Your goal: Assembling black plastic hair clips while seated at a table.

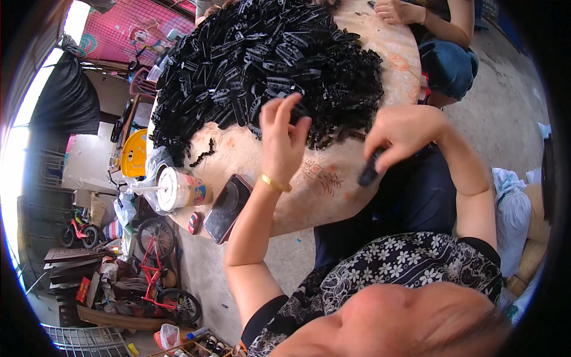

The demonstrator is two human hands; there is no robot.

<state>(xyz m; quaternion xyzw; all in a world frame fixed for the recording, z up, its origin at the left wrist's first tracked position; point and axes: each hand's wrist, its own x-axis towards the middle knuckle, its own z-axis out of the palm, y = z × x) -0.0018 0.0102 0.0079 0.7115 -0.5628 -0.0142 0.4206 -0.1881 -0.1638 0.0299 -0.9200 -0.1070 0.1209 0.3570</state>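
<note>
Pinched by the right hand (pixel 405 135), a black plastic part (pixel 369 171) is at the tabletop's (pixel 342 202) near-right edge, concrete floor (pixel 496 101) beyond, while the left hand (pixel 282 141), fingers raised, grip indeterminable, fronts the black-parts pile (pixel 238 65).

The right grip (pixel 407 134) holds a black piece (pixel 369 171), the left grip (pixel 280 141) near piled black parts (pixel 256 59).

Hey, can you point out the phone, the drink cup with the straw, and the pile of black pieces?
Phone (pixel 227 209): head view, on its dark face.
Drink cup (pixel 194 190): head view, on its printed side.
Pile of black pieces (pixel 256 74): head view, around the heap's middle.
</note>
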